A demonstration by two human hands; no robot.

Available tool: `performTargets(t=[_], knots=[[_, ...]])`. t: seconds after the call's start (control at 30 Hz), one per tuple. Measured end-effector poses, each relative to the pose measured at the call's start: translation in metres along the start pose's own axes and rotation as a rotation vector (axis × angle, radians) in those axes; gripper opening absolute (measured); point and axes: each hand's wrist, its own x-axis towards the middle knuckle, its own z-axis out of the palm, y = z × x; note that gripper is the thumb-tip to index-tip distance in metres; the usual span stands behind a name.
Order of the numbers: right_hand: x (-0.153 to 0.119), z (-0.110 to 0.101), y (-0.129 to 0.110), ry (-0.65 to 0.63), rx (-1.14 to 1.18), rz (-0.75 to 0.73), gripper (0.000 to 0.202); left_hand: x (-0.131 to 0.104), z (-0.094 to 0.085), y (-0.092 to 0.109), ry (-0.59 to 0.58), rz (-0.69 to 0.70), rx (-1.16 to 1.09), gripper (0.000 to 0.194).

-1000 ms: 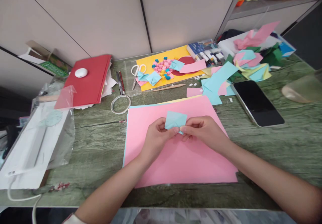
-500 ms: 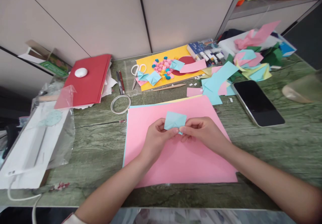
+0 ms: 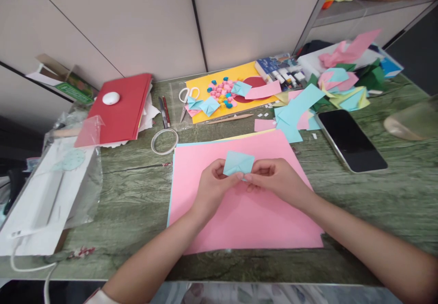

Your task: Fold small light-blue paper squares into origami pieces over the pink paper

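Note:
A small light-blue folded paper (image 3: 238,162) with creases is held up between my two hands, above the pink paper sheets (image 3: 253,222). My left hand (image 3: 217,181) pinches its lower left side, the thumb lying along the bottom edge. At the lower right corner, my right hand (image 3: 273,174) grips it between thumb and fingers, and both thumb tips almost meet. Some fingers are hidden behind the paper. Blue and yellow sheet edges show from under the pink stack.
Behind the stack lie a tape roll (image 3: 164,141), scissors (image 3: 186,99) and a yellow sheet (image 3: 201,85) with small folded pieces. A phone (image 3: 352,140) rests at right beside paper scraps (image 3: 297,112). At left are a red folder (image 3: 119,117) and a plastic bag (image 3: 85,181).
My right thumb has shifted very slightly along the lower edge, and the paper's bottom tip shows less. Otherwise both hands hold the same place.

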Motion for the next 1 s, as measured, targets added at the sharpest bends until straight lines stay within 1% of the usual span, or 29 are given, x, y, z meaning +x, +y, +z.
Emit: performTargets(t=[0.13,0.23,0.37,0.63,0.77,0.87,1.0], knots=[[0.0016,-0.0025,-0.0002,0.044,-0.015,-0.006,0.016,-0.0001,-0.0007,0.0029,-0.045,-0.046,-0.125,0.015],[0.0026,-0.0038,0.0005,0.053,0.029,0.000,0.015,-0.0002,-0.0012,0.0041,-0.060,-0.030,-0.168,0.019],[0.0033,-0.0043,0.0022,0.038,0.083,0.011,0.017,0.0003,-0.0020,0.0016,-0.063,-0.010,-0.168,0.024],[0.0046,-0.0044,0.0036,0.009,0.151,0.037,0.016,0.0007,-0.0024,0.0004,-0.086,-0.013,-0.194,0.023],[0.0052,-0.0039,0.0043,-0.013,0.234,0.098,0.016,0.0003,-0.0021,0.0013,-0.091,-0.007,-0.202,0.022],[0.0047,-0.0022,0.0054,-0.019,0.338,0.136,0.016,0.0004,-0.0019,-0.0006,-0.086,0.010,-0.200,0.022],[0.0043,0.0005,0.0081,-0.023,0.418,0.140,0.017,0.0012,-0.0012,-0.0042,-0.065,0.043,-0.183,0.026]])
